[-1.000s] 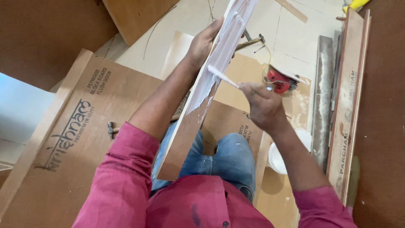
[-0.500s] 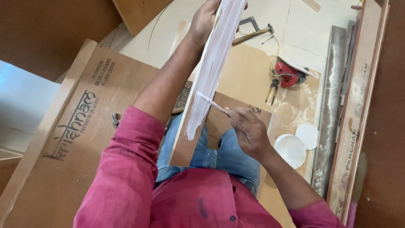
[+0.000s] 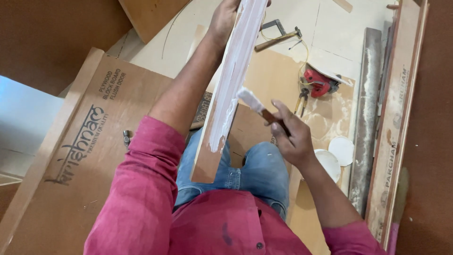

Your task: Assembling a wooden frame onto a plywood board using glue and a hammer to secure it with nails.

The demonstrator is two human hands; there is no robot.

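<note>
A long narrow wooden board (image 3: 233, 80) stands on edge across my lap, its upper edge smeared with white paste. My left hand (image 3: 222, 21) grips the board's far end near the top of the view. My right hand (image 3: 290, 132) is shut on a small brush (image 3: 255, 104) whose white-loaded bristles sit just right of the board's coated edge, about level with its middle. The bare brown lower part of the board rests by my knee.
Plywood sheets (image 3: 80, 156) lie on the floor to the left. A white round container (image 3: 329, 163) and its lid (image 3: 341, 150) sit right of my knee. A red power tool (image 3: 321, 82), pliers (image 3: 301, 99) and a hammer (image 3: 276, 40) lie beyond. Long planks (image 3: 391, 127) run down the right side.
My right hand with the brush came down from the board's upper part toward the container, then rose again to the board's middle. The white coating reaches further down the edge.
</note>
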